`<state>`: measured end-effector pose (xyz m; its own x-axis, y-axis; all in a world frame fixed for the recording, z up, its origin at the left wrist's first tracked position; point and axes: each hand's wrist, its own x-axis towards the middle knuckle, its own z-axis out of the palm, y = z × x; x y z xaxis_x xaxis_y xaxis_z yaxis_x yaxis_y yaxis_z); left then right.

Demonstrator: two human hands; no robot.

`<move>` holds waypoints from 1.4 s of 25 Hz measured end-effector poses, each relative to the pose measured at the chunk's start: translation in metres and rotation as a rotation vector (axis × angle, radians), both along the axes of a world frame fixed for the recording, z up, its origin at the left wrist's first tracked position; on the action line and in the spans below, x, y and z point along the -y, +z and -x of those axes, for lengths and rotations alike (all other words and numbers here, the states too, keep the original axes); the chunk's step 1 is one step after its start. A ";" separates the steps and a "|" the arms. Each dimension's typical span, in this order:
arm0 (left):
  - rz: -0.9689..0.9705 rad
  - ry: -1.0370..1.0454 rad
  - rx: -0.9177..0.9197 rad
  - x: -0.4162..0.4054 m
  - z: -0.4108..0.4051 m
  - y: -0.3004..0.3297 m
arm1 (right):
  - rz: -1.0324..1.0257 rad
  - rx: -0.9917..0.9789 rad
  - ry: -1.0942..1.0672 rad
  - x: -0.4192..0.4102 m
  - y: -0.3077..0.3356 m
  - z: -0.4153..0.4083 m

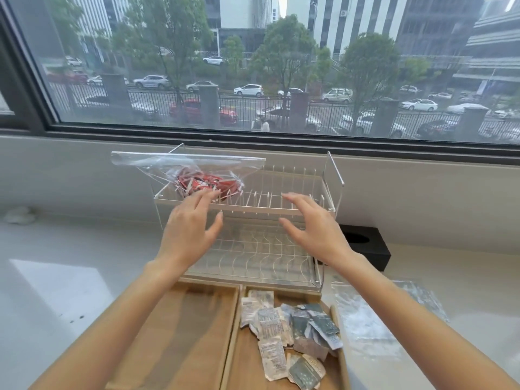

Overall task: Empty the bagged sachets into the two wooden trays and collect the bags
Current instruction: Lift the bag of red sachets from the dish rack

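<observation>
Both spread wide, holding nothing: left hand [189, 231] just before the clear plastic bag of red sachets [197, 175] on the white wire rack's [281, 209] upper tier; right hand [315, 229] alongside.

Beyond the fingertips of the left hand [189, 229] a clear plastic bag [185, 164] lies glossy and crinkled, thin film catching the window light, with shiny red foil-like sachets [206, 182] inside it. It rests on a two-tier rack [253, 209] of thin, pale, smooth wire with see-through acrylic-looking side panels. Below both wrists sit two wooden trays [180, 327], light timber, matt, with a fine visible grain. In the tray under the right hand [316, 230] lie papery sachets [284, 330], dull and creased, grey-green and white. Right of that forearm a flat clear plastic bag [377, 327] shimmers. The worktop [56, 282] is pale, smooth and faintly glossy. A black matt box [365, 246] stands just past the right wrist.
</observation>
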<state>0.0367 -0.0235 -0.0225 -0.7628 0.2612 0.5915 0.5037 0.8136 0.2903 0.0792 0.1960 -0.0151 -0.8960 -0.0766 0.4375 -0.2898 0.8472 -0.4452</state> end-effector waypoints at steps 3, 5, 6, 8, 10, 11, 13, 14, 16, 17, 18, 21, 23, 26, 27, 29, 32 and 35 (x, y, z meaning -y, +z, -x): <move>0.010 0.026 -0.167 0.026 0.020 0.022 | -0.039 -0.089 -0.011 0.029 0.019 0.025; 0.021 0.058 -0.219 0.041 0.036 0.037 | -0.056 -0.171 -0.023 0.044 0.033 0.043; 0.040 0.069 -0.216 0.048 0.044 0.043 | -0.071 -0.194 -0.026 0.051 0.040 0.053; 0.111 0.087 -0.148 0.060 0.060 0.052 | -0.133 -0.184 -0.033 0.059 0.050 0.073; 0.193 0.112 -0.054 0.069 0.073 0.055 | -0.217 -0.154 -0.049 0.064 0.054 0.088; 0.225 0.125 -0.036 0.073 0.079 0.056 | -0.256 -0.150 -0.061 0.065 0.056 0.094; 0.259 0.135 -0.052 0.081 0.089 0.060 | -0.308 -0.155 -0.093 0.064 0.062 0.102; 0.260 0.135 -0.054 0.084 0.093 0.065 | -0.318 -0.153 -0.105 0.063 0.065 0.105; 0.233 0.134 -0.027 0.088 0.096 0.082 | -0.304 -0.123 -0.122 0.062 0.078 0.108; 0.216 0.137 -0.018 0.089 0.098 0.093 | -0.286 -0.110 -0.131 0.062 0.087 0.110; 0.199 0.141 -0.028 0.088 0.100 0.107 | -0.267 -0.112 -0.140 0.061 0.100 0.112; 0.148 0.150 -0.148 0.087 0.104 0.152 | -0.212 -0.237 -0.150 0.064 0.148 0.113; 0.080 0.149 -0.238 0.088 0.101 0.177 | -0.173 -0.373 -0.140 0.066 0.179 0.105; -0.011 0.113 -0.386 0.090 0.089 0.200 | -0.106 -0.515 -0.130 0.067 0.209 0.088; -0.021 0.091 -0.425 0.091 0.085 0.205 | -0.087 -0.536 -0.123 0.066 0.214 0.082; -0.004 0.033 -0.447 0.095 0.073 0.209 | -0.073 -0.537 -0.098 0.063 0.216 0.071; 0.041 -0.024 -0.373 0.107 0.052 0.201 | -0.082 -0.490 -0.043 0.058 0.195 0.054; 0.093 -0.021 -0.186 0.118 0.034 0.170 | -0.152 -0.402 0.012 0.059 0.155 0.038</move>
